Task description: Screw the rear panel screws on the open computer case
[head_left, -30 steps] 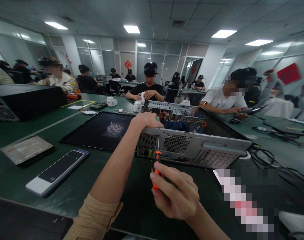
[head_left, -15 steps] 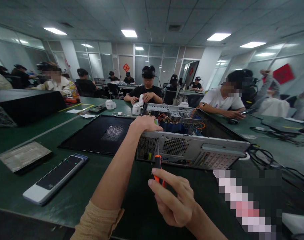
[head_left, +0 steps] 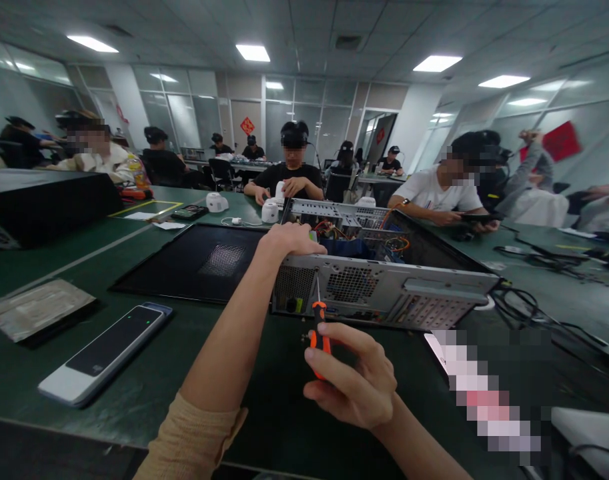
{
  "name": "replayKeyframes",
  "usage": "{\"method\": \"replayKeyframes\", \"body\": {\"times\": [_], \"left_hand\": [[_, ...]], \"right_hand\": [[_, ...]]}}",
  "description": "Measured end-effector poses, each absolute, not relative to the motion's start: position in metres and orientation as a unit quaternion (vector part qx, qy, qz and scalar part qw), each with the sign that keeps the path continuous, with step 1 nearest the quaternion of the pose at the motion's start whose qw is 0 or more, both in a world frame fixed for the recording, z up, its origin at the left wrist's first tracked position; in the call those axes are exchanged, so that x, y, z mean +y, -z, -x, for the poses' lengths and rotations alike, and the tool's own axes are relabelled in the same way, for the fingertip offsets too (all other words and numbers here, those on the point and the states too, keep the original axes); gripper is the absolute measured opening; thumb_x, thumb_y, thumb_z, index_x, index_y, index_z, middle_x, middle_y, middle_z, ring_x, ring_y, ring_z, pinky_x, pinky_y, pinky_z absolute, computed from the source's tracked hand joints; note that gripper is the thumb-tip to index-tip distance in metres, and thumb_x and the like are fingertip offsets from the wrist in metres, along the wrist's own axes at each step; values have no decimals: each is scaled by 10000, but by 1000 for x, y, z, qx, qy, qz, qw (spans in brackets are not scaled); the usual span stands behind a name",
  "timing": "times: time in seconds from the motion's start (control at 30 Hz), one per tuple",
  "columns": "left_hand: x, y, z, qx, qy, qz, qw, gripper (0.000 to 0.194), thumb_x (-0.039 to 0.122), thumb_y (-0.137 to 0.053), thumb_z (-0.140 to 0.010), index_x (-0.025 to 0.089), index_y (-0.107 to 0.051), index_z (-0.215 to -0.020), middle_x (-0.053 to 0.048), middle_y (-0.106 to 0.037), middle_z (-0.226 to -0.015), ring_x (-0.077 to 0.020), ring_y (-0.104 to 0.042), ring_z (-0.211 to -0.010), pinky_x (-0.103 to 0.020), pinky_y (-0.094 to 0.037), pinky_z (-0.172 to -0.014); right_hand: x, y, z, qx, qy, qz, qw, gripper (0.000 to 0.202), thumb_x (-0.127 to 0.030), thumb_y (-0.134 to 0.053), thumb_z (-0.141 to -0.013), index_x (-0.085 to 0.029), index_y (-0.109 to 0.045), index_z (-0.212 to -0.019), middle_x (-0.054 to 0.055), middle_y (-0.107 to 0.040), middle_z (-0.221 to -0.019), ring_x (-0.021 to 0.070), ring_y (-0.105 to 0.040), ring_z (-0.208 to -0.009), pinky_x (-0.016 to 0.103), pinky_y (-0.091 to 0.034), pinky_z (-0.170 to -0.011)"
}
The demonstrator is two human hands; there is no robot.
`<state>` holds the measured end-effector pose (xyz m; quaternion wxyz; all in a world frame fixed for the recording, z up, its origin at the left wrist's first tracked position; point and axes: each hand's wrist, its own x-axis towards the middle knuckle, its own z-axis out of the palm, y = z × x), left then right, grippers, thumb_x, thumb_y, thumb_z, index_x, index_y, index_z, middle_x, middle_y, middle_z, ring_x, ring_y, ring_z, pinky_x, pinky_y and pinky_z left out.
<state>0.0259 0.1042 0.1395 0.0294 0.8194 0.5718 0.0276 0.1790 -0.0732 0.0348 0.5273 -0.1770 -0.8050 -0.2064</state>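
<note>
An opened desktop computer case (head_left: 434, 283) lies on the green table, its silver rear panel facing me. My left hand (head_left: 295, 239) is closed over the top edge of that panel at its left end; most of its fingertips are hidden inside the case. In my right hand (head_left: 357, 373) is a screwdriver (head_left: 319, 317) with an orange and black handle, pinched between thumb and fingers. Its thin shaft points away from me, the tip at the rear panel near the upper corner beside the power supply's mesh (head_left: 294, 285). Coloured wires (head_left: 334, 230) show inside the case.
A black side panel (head_left: 184, 263) lies left of the case. Nearer me are a hard drive (head_left: 39, 307) and a white and black device (head_left: 107, 353). Black cables (head_left: 524, 317) and a pixelated flat item (head_left: 484, 397) lie to the right. Another black case (head_left: 49, 200) stands at left. Co-workers sit across the table.
The fingers of my right hand have shifted around the screwdriver handle, with the tip still at the panel. My left hand stays on the case. The whole view has moved slightly.
</note>
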Motion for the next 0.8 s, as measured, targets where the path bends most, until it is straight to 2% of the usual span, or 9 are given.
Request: {"method": "replayKeyframes", "body": {"times": [0.17,0.27,0.37,0.53,0.67,0.8], "left_hand": [[105,-139,-26,570,-29,-820,28,872,762,-488,-768,176,-493,-1414,-163,-523,-1447,-367,-507,-1277,-465,-407,-1014],[105,-139,-26,574,-24,-818,25,854,772,-467,-779,201,-493,-1413,-140,-525,-1451,-347,-506,-1285,-450,-402,-1024],[105,-139,-25,580,-24,-814,26,861,779,-469,-775,201,-495,-1413,-132,-524,-1454,-352,-505,-1285,-442,-402,-1026],[110,-137,-24,576,-25,-817,24,873,788,-473,-764,210,-488,-1417,-126,-540,-1438,-353,-514,-1271,-433,-405,-1017],[111,-136,-23,572,-23,-819,21,865,783,-466,-778,204,-483,-1420,-142,-538,-1437,-346,-526,-1259,-433,-409,-1008],[109,-138,-23,577,-21,-816,23,848,786,-468,-780,228,-485,-1418,-126,-536,-1442,-334,-539,-1246,-423,-413,-1006]], "right_hand": [[-72,-35,-177,-795,220,197,529,166,-288,-648,-919,-197,-710,-1042,74,-576,-1042,129,-657,-823,234,-591,-666],[-72,-36,-175,-794,211,181,541,236,-321,-678,-907,-146,-658,-1063,54,-635,-935,122,-671,-788,223,-592,-653],[-73,-37,-174,-782,202,183,561,221,-330,-703,-891,-143,-632,-986,47,-692,-884,127,-695,-805,219,-596,-680],[-77,-43,-174,-800,196,178,538,169,-258,-672,-912,-138,-675,-1031,89,-709,-1022,127,-705,-869,207,-595,-733],[-78,-43,-175,-807,196,193,522,157,-201,-616,-928,-174,-699,-1058,85,-688,-1091,103,-689,-824,202,-584,-737],[-76,-40,-178,-819,192,175,512,223,-174,-529,-934,-145,-674,-1101,124,-659,-1129,147,-687,-921,232,-575,-706]]}}
